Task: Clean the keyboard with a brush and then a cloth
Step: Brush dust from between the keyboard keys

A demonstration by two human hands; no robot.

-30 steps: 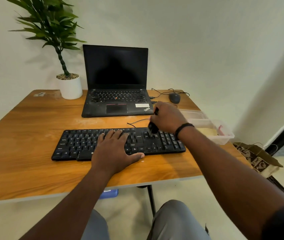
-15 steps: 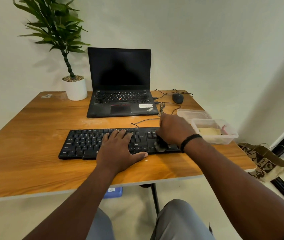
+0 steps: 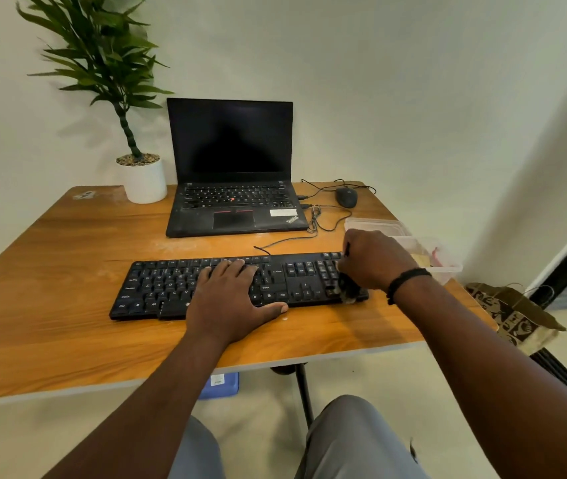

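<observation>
A black keyboard (image 3: 171, 288) lies across the middle of the wooden table (image 3: 50, 305). My left hand (image 3: 230, 299) rests flat on its middle keys, fingers straight, thumb on the table edge of the board. My right hand (image 3: 373, 261) grips a small dark brush (image 3: 347, 290) over the keyboard's right end; its bristles touch the number keys near the front right corner. Most of the brush handle is hidden inside the fist. No cloth is plainly visible.
A black laptop (image 3: 233, 188) stands open behind the keyboard, with a potted plant (image 3: 143, 178) to its left and a mouse (image 3: 346, 197) with loose cables to its right. Clear plastic containers (image 3: 447, 267) sit at the table's right edge. A paper bag (image 3: 513, 316) stands on the floor.
My right hand has drawn the brush from the back of the keyboard's right part toward its front right corner. My left hand has stayed on the keys.
</observation>
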